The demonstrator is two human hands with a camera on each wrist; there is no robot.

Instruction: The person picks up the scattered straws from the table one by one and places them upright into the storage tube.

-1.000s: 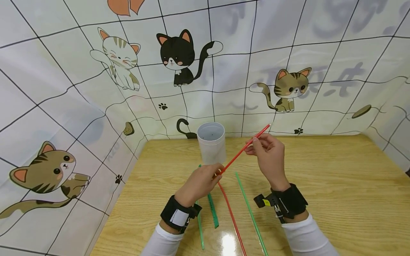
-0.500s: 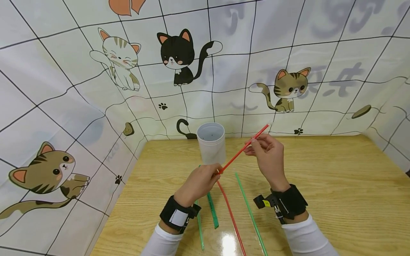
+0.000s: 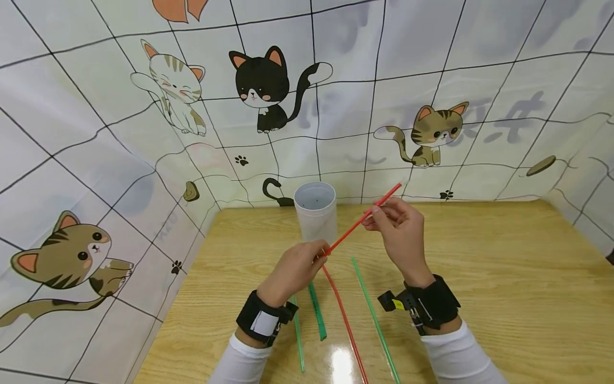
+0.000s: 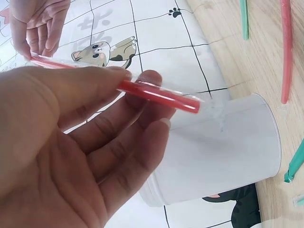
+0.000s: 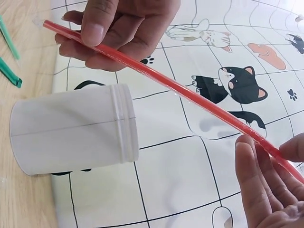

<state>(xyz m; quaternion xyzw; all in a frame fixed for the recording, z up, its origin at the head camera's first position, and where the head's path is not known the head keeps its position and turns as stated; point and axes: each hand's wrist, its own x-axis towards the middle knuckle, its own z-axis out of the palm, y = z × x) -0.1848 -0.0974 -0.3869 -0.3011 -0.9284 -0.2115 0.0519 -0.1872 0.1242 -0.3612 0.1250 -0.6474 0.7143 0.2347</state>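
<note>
Both hands hold one red drinking straw [image 3: 351,229], slanted above the table from lower left to upper right. A clear wrapper shows around it in the left wrist view, reaching past the straw's end. My left hand [image 3: 296,271] pinches the lower end between thumb and fingers. Toward the upper end, the thumb and fingers of my right hand [image 3: 402,234] pinch it, and a short length sticks out beyond them. Below the hands lie a second red straw [image 3: 346,320], a light green straw [image 3: 375,320], a dark green straw [image 3: 317,314] and another green straw [image 3: 299,344].
A white cylindrical container [image 3: 317,224] stands upright behind the hands, its top uncovered. The wooden table [image 3: 503,277] meets a cloth backdrop [image 3: 345,117] printed with cats and grid lines at the back and sides.
Both hands and the held straw have shifted very slightly left and up in the head view, which itself has moved a little. The grip stays the same.
</note>
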